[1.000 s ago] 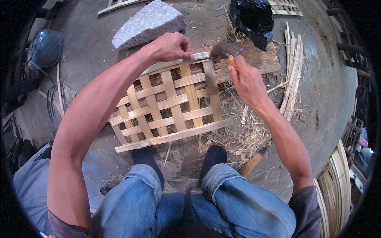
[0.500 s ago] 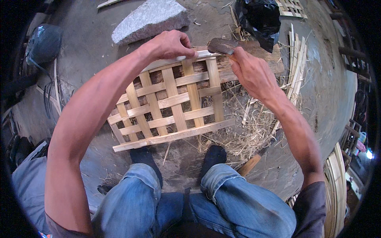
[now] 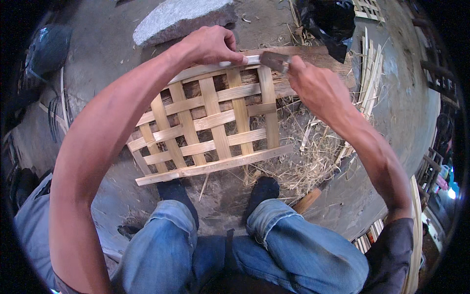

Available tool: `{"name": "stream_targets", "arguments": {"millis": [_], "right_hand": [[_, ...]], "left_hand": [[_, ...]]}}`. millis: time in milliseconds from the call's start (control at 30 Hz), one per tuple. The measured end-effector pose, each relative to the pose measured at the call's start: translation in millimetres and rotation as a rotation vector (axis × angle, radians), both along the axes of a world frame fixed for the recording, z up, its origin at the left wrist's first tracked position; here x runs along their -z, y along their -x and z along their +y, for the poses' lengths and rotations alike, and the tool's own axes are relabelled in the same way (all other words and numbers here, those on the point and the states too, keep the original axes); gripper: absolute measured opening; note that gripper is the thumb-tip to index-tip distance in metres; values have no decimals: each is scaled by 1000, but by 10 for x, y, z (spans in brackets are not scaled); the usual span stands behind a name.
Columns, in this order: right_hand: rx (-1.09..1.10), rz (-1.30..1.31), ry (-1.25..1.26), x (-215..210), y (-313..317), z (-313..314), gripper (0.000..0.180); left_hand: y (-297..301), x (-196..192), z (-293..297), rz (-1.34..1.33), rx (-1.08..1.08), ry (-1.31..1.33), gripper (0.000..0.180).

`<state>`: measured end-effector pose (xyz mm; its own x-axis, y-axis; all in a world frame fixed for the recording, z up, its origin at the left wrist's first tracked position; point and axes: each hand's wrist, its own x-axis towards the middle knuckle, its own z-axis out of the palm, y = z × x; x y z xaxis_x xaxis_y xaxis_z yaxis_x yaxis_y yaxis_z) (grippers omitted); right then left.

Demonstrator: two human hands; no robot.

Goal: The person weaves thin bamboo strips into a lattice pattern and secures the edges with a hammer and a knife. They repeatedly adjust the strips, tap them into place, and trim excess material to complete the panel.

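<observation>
A flat panel of openly woven bamboo strips (image 3: pixel 219 120) slants before me, its upper part against a rough wooden board (image 3: pixel 338 71). My left hand (image 3: pixel 214 45) pinches the pale strip along the panel's far edge between thumb and fingers. Wrapped round the handle of a broad-bladed knife (image 3: pixel 275 61), my right hand (image 3: pixel 319 84) is slightly blurred. The blade lies at the right end of that edge strip, just right of my left fingertips. Another bamboo strip (image 3: pixel 213 169) borders the panel's near edge.
A grey stone block (image 3: pixel 182 19) lies beyond the board, with a black plastic bag (image 3: pixel 329 24) to its right. Curly shavings (image 3: pixel 308 157) and long split strips (image 3: pixel 370 81) cover the floor at right. A wooden handle (image 3: pixel 307 200) lies near my right foot.
The knife blade has tipped flatter and come closer to my left fingertips. My left hand keeps its pinch on the edge strip. The whole view has shifted slightly.
</observation>
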<state>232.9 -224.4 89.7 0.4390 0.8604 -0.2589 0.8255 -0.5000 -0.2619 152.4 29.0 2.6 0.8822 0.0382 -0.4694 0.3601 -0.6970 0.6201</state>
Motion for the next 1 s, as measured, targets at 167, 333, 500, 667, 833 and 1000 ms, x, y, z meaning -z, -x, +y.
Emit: {"name": "stream_targets", "arguments": {"millis": [167,333,500,667,833,1000], "right_hand": [[37,64,-165,-183,19,55,25],[79,39,19,-13,25,27,28],[133,107,-197,32,72,-94,26],[142,75,-37,214,80,-128,25],[86,43,-137,244,66,-192,25],[101,64,-224,32,107,-103,25]], "left_hand": [[6,-25,11,-5,1,18,65],[-16,34,13,-49,17,-5,63],[1,-16,-2,-3,-10,27,64],[-35,-21,-14,-79,27,32,67],[21,-32,-116,-44,-20,-39,65],[2,-96,-134,-4,-20,-93,61]]}}
